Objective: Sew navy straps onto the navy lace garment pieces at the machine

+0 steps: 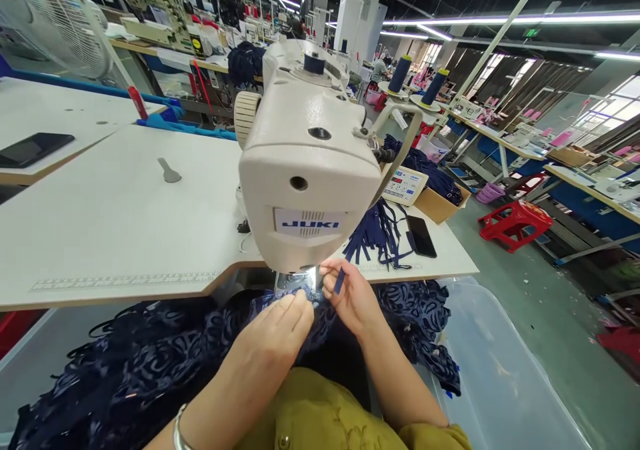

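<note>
Just below the head of a white sewing machine (310,170), both hands work close together. My left hand (280,330) is closed, its fingers pressed together on navy patterned fabric (170,350) by the needle area. The machine head hides the needle itself. To its right, my right hand (353,300) is closed with fingers curled, and a short navy strip (339,281) sticks up from between them. Its thumb and index tip reach the edge of the metal plate. The patterned cloth spreads across the lap on both sides.
Cut navy strips (373,233) lie right of the machine beside a black phone (421,237). A cardboard box (440,203) of navy cloth stands behind them. A clear plastic bin (500,363) sits below the table edge. A metal tool (169,171) rests on the white tabletop (115,223).
</note>
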`<state>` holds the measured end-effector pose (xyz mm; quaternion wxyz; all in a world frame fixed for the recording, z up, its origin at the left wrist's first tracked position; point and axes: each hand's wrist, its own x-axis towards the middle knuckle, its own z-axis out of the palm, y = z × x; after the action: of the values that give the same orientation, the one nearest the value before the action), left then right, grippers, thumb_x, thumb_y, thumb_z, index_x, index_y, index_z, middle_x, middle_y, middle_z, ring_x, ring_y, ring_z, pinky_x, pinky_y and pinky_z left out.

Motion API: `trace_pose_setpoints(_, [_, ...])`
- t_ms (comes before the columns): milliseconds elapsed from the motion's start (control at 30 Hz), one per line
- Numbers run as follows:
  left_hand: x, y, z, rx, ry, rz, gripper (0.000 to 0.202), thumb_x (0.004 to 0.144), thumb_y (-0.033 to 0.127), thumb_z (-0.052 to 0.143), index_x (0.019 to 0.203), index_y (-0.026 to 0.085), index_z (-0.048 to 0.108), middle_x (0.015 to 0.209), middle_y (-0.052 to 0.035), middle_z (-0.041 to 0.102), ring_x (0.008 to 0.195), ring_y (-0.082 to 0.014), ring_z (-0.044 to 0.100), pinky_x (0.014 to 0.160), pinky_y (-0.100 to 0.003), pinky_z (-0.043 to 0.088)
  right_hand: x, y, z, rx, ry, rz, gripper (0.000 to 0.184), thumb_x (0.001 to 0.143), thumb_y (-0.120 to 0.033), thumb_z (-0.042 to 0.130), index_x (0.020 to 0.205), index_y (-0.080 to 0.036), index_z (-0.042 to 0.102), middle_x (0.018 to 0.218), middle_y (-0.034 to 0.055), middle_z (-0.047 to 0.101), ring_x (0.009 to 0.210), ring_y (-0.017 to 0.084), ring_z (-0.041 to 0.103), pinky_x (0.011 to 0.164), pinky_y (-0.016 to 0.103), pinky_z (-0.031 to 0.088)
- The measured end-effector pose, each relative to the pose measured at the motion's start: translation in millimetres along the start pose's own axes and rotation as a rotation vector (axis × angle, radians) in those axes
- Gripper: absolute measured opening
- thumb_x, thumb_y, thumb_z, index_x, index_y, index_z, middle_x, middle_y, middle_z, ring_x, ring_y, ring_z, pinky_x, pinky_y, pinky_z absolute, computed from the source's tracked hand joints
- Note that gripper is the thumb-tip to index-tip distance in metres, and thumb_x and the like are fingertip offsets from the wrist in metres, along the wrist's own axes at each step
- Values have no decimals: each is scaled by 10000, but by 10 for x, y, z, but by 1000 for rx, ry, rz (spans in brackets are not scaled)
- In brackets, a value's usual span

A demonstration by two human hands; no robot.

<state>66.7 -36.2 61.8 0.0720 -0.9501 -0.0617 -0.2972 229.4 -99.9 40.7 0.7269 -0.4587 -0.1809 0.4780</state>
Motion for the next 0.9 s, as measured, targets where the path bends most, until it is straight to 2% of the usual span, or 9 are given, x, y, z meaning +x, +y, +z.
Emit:
trace_pose_setpoints(100, [-111, -70, 7, -77, 23, 19, 411, 900, -1, 282, 1146, 106, 593, 1131, -97, 673, 1049, -148, 628, 909, -257, 513, 14, -38, -3, -324, 21, -176, 343, 915, -485, 419, 862, -207, 613, 611, -42, 358, 494, 106, 298, 462, 238, 288])
trace_pose_setpoints(167, [-208, -121, 53, -137, 22, 20, 410, 890, -9, 327, 1214, 104, 553, 1208, -107, 638, 1143, -148, 584, 974, -262, 486, 22, -33, -41, -503, -14, -230, 328, 925, -492, 413, 908, -217, 592, 577, -56, 317, 491, 113, 313, 471, 240, 287])
trace_pose_setpoints(300, [-336, -184, 145, -242, 43, 5, 397, 889, 4, 397, 1256, 92, 519, 1273, -125, 596, 1235, -157, 517, 1047, -283, 433, 24, -3, -110, -726, -52, -283, 199, 920, -361, 476, 1030, -223, 567, 684, -36, 453, 629, 128, 457, 604, 245, 384])
trace_pose_setpoints(533, [-243, -164, 101, -186, 65, 94, 334, 929, 57, 386, 1183, 109, 596, 1229, -81, 638, 1206, -145, 541, 1066, -291, 418, 14, 50, -91, -713, -102, -236, 244, 878, -250, 532, 1121, -231, 534, 769, -35, 496, 678, 125, 481, 663, 247, 410])
trace_pose_setpoints(900, [-139, -172, 19, -150, 18, 118, 374, 936, 40, 339, 1195, 114, 598, 1219, -67, 643, 1180, -136, 548, 1048, -275, 432, 5, -17, -60, -767, -137, -232, 217, 889, -251, 527, 1104, -224, 541, 773, -38, 502, 692, 127, 486, 657, 247, 395])
